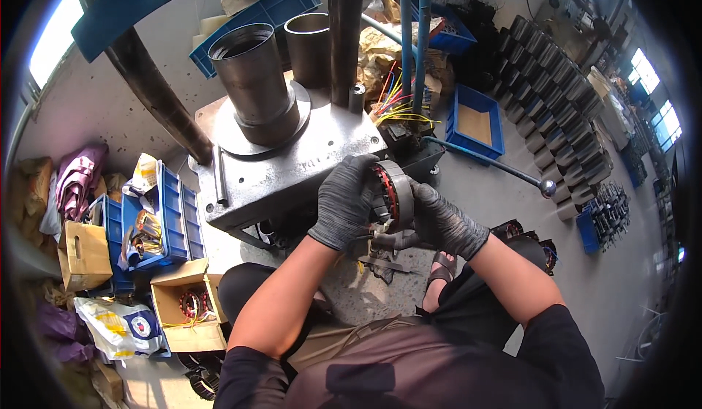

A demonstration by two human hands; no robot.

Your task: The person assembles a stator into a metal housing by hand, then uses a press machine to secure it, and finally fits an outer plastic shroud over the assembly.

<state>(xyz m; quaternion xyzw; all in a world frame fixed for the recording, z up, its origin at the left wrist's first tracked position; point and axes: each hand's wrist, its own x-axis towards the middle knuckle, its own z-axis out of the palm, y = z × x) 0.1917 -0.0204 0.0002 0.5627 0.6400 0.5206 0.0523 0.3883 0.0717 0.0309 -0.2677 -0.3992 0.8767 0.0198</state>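
Observation:
Between my two grey-gloved hands is a motor stator (397,195), a metal ring with red insulation showing along its inner side. My left hand (346,201) grips its left edge, the fingers curled over the top. On the opposite side my right hand (449,220) is closed on the rim. The stator is tilted on edge, just in front of the steel press table (322,145). On that table a dark metal cylinder (252,80) stands upright on a round plate (298,109). Behind it is a second open cylinder (307,43).
A lever with a ball end (547,188) sticks out to the right. Stacked metal cylinders (548,102) line the right side, near a blue crate (497,134). At left are blue bins (172,211) and a cardboard box (168,292) holding a wound stator. A metal rod (219,175) rests on the table's left edge.

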